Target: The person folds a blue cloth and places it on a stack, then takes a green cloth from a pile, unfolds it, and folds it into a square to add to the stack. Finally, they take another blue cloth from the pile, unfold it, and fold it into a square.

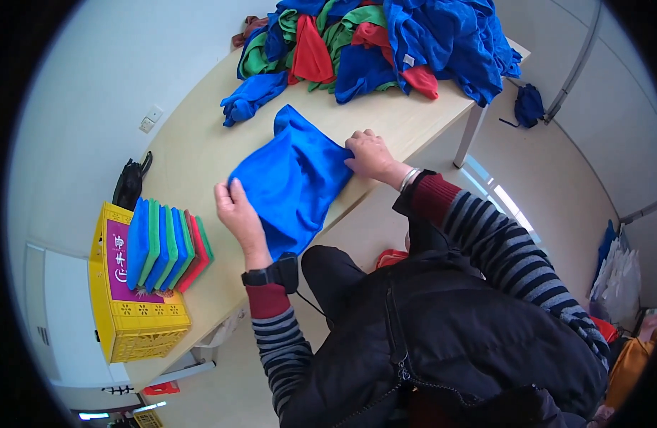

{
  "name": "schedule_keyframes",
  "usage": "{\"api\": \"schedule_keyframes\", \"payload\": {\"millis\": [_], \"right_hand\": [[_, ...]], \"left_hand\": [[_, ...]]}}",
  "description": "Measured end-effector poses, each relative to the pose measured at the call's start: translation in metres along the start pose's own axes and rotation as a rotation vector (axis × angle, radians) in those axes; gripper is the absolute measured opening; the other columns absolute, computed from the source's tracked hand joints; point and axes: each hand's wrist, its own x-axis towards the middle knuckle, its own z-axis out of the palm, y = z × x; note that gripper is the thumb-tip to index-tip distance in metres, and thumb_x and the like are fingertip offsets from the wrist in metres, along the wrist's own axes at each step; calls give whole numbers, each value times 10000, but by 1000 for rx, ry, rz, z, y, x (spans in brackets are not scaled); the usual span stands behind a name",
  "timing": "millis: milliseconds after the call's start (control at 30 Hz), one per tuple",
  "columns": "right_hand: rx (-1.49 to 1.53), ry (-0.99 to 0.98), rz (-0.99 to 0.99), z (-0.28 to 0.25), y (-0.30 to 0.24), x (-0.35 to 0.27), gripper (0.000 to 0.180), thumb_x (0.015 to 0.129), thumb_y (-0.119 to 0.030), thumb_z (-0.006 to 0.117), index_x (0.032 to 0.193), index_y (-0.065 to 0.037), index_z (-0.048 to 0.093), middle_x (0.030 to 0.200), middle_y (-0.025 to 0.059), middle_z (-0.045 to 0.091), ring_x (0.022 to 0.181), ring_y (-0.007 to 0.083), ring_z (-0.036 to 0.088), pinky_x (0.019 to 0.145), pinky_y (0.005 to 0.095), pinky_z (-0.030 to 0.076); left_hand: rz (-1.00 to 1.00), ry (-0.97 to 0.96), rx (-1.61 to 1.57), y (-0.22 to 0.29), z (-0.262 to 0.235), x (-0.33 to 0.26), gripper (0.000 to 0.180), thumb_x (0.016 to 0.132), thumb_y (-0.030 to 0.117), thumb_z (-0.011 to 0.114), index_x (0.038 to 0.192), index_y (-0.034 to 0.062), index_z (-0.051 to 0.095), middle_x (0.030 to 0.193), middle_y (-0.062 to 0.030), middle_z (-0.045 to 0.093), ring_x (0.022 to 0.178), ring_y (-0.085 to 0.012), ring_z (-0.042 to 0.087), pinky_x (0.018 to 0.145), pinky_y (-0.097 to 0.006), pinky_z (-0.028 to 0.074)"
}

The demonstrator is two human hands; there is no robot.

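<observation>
A blue cloth point(292, 178) lies spread and wrinkled on the table, its near edge hanging over the front. My left hand point(239, 214) grips its left edge, thumb pressed against the fingers. At the right corner my right hand point(371, 155) pinches the same cloth, its fingers bent over the edge. Both hands hold the cloth fairly wide. Farther back rests a crumpled blue cloth point(253, 98), apart from my hands.
A heap of blue, green and red cloths point(428, 43) covers the table's far end. To the left, folded cloths point(168, 246) stand in a row against a yellow box point(146, 328). A black item point(130, 182) lies by the wall. A dark blue bundle point(529, 105) is on the floor.
</observation>
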Motion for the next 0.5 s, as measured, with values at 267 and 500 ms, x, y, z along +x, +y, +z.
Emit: {"api": "schedule_keyframes", "payload": {"millis": [267, 500], "right_hand": [[501, 220, -148, -90, 51, 56, 157, 887, -146, 686, 1002, -43, 659, 879, 100, 643, 824, 189, 627, 733, 319, 509], [599, 335, -287, -217, 63, 84, 123, 980, -177, 656, 1000, -55, 658, 864, -24, 587, 839, 59, 553, 775, 231, 476]], "left_hand": [[154, 295, 312, 22, -109, 106, 339, 1042, 282, 516, 1043, -43, 613, 913, -116, 653, 812, -169, 574, 757, -342, 474], [42, 415, -28, 34, -217, 152, 384, 1047, 319, 502, 1174, -34, 582, 1071, -160, 664, 928, -213, 618, 833, -344, 494]]}}
